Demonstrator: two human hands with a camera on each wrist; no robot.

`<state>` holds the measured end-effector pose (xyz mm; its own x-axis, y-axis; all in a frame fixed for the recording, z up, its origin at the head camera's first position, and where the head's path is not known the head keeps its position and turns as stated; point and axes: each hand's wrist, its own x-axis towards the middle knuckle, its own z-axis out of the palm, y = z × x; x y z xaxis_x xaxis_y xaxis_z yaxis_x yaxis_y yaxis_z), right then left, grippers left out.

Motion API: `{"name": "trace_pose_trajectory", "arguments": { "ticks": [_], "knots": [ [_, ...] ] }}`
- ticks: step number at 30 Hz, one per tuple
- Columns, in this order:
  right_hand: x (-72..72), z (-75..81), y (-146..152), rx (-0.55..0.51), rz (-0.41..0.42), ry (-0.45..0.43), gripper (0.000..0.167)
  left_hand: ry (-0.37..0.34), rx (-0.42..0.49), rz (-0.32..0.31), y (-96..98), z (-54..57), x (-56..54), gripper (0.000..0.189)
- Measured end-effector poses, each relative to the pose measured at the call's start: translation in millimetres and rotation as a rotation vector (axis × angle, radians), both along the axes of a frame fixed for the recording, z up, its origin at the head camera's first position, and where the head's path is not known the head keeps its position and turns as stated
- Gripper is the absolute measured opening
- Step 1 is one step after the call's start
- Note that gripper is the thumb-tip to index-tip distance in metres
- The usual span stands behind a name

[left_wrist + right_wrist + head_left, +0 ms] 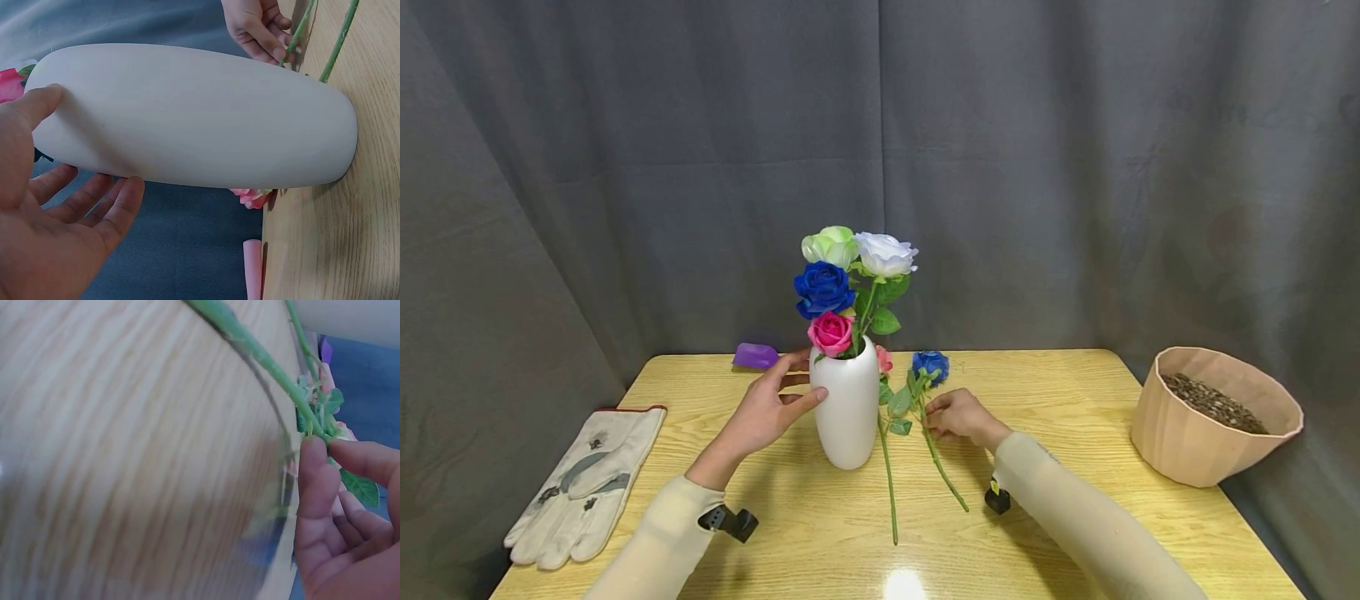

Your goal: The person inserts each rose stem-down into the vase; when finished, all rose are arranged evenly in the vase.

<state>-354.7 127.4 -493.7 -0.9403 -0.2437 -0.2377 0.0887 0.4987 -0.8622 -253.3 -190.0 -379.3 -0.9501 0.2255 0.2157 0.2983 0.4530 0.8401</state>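
Observation:
A white vase (846, 408) stands upright and holds a green-white rose (831, 247), a white rose (886, 255), a dark blue rose (823, 289) and a pink rose (831, 334). My left hand (769, 408) holds the vase's upper left side, thumb in front and fingers round the back; the left wrist view shows its thumb (45, 103) against the wall. To the vase's right, my right hand (961, 417) pinches the stem of another blue rose (931, 367) between thumb and index finger. Another stem (889, 487) lies beside it, its pinkish bloom (883, 359) partly behind the vase.
On the left of the table (1037, 375) lie white work gloves (591, 483). A purple scoop (756, 356) rests at the back edge, left of the vase. A peach planter (1180, 442) with brown soil stands at the far right. Grey curtain (1000, 167) hangs behind.

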Motion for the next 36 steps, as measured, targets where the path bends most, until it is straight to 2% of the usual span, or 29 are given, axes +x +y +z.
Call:
{"name": "trace_pose_trajectory", "arguments": {
  "ticks": [4, 13, 16, 24, 31, 36],
  "knots": [
    [0.6, 5.8, 2.5, -0.016, -0.014, 0.0, 0.026, -0.006, -0.001, -0.001, 2.5, 9.4, 7.5, 0.063],
    [5.0, 30.4, 4.1, -0.072, -0.025, 0.047, 0.028, 0.005, 0.007, -0.002, 4.1, 13.7, 10.9, 0.062],
    [7.7, 39.4, 4.0, -0.074, -0.038, 0.062, 0.03, -0.001, -0.007, 0.003, 2.9, 9.5, 7.6, 0.063],
    [13.5, 60.0, 5.5, -0.127, -0.048, 0.119, 0.03, 0.018, -0.001, 0.002, -5.3, -14.5, -12.0, 0.066],
    [19.3, 76.8, 3.9, -0.16, -0.047, 0.163, 0.04, 0.047, 0.008, -0.011, -8.0, -16.8, -14.5, 0.065],
    [23.7, 87.2, 0.8, -0.211, -0.079, 0.177, 0.034, 0.047, 0.006, -0.009, -7.8, -17.4, -14.6, 0.065]
  ]
}}
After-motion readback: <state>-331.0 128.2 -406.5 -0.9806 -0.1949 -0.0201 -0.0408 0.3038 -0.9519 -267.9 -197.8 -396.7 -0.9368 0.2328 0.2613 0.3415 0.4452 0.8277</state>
